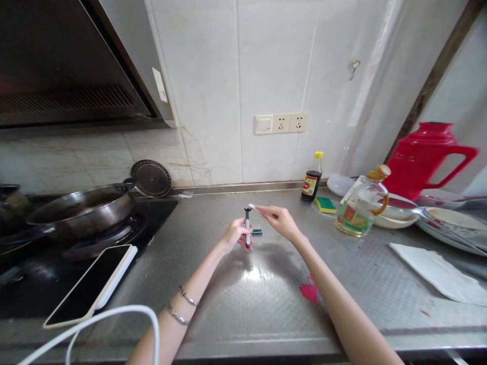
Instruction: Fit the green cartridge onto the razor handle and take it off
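My left hand [236,234] is closed round a slim grey-and-white razor handle [248,230], held upright above the steel counter [266,294]. My right hand [279,220] pinches a small white piece [251,206] at its fingertips, right beside the top of the handle. A small dark part [257,231] lies on the counter just behind the hands. Two thin bracelets sit on my left wrist.
A wok [81,208] sits on the stove at left, with a phone [93,284] and a white cable [114,317] near it. A soy sauce bottle [312,180], sponge [326,204], oil jug [359,203], plates [449,223], red thermos [422,154] and paper [437,271] are at right.
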`<action>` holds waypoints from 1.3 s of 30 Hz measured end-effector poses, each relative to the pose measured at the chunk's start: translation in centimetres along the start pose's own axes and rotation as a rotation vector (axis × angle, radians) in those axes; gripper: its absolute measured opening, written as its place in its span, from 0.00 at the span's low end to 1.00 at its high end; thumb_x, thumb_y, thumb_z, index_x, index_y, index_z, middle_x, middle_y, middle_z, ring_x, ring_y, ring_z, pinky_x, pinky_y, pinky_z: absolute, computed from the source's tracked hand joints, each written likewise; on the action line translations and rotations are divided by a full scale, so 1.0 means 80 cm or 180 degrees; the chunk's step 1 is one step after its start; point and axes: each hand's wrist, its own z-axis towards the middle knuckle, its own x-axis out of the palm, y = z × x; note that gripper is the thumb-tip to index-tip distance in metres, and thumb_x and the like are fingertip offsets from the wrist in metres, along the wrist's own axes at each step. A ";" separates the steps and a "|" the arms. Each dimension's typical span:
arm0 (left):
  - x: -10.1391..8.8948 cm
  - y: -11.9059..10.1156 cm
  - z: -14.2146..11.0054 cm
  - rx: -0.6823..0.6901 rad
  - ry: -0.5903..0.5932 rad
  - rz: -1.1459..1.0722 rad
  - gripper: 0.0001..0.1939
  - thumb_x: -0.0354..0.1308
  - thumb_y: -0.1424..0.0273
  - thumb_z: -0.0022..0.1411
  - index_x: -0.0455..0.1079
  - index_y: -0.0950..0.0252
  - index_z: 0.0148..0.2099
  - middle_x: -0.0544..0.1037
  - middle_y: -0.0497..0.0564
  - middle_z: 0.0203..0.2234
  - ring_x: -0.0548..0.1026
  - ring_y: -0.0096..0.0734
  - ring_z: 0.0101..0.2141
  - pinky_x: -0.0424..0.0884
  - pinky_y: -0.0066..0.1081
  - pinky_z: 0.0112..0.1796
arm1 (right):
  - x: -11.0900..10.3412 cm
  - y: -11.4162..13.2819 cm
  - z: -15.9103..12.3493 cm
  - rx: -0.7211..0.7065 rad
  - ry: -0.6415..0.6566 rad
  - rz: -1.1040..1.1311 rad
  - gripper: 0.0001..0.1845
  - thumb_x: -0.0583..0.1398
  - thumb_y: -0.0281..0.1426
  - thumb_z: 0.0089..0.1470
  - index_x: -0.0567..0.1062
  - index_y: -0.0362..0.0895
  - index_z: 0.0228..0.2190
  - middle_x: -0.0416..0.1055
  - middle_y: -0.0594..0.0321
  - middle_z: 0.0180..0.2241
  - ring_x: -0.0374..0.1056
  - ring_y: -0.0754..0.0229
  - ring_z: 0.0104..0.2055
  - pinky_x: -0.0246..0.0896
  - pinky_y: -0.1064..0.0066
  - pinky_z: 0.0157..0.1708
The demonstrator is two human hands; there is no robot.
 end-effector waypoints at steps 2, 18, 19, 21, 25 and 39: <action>-0.001 0.000 0.001 0.0003 -0.0001 0.0001 0.12 0.54 0.71 0.50 0.56 0.65 0.37 0.73 0.48 0.14 0.72 0.35 0.14 0.68 0.29 0.16 | 0.000 0.000 0.000 -0.0016 0.0006 0.0075 0.17 0.52 0.35 0.56 0.75 0.46 0.44 0.76 0.59 0.34 0.67 0.62 0.30 0.57 0.75 0.29; 0.001 0.001 -0.001 0.0034 0.0164 0.0148 0.14 0.56 0.69 0.51 0.57 0.66 0.39 0.72 0.48 0.15 0.72 0.35 0.14 0.67 0.29 0.16 | 0.007 -0.004 0.001 0.0097 -0.0208 0.0254 0.18 0.53 0.36 0.55 0.75 0.47 0.44 0.76 0.58 0.38 0.68 0.61 0.31 0.59 0.74 0.31; 0.001 0.001 -0.001 0.0076 0.0220 0.0139 0.14 0.56 0.68 0.51 0.57 0.66 0.39 0.73 0.48 0.16 0.73 0.35 0.15 0.67 0.29 0.17 | 0.007 -0.005 0.000 0.0181 -0.0304 0.0296 0.19 0.52 0.37 0.55 0.75 0.46 0.44 0.76 0.57 0.38 0.68 0.60 0.31 0.59 0.73 0.30; 0.000 0.002 -0.001 0.0181 0.0359 0.0099 0.16 0.56 0.67 0.52 0.56 0.66 0.41 0.74 0.49 0.19 0.74 0.35 0.19 0.68 0.29 0.21 | 0.004 -0.003 -0.002 0.0373 -0.0424 0.0452 0.20 0.52 0.38 0.55 0.74 0.43 0.45 0.76 0.56 0.37 0.67 0.62 0.29 0.58 0.74 0.27; -0.002 0.006 -0.002 0.0345 0.0665 0.0006 0.18 0.56 0.65 0.55 0.56 0.65 0.46 0.75 0.52 0.25 0.76 0.35 0.26 0.69 0.31 0.27 | 0.002 0.017 -0.008 0.0702 -0.0440 0.0814 0.23 0.53 0.38 0.54 0.73 0.40 0.47 0.73 0.60 0.26 0.59 0.67 0.21 0.53 0.77 0.21; 0.000 0.011 0.001 0.0549 0.0725 0.0049 0.23 0.59 0.61 0.53 0.58 0.65 0.47 0.76 0.53 0.29 0.77 0.34 0.28 0.70 0.33 0.30 | 0.014 0.078 -0.059 0.0873 -0.0362 0.0724 0.22 0.51 0.35 0.55 0.70 0.42 0.50 0.71 0.63 0.25 0.49 0.70 0.18 0.46 0.78 0.17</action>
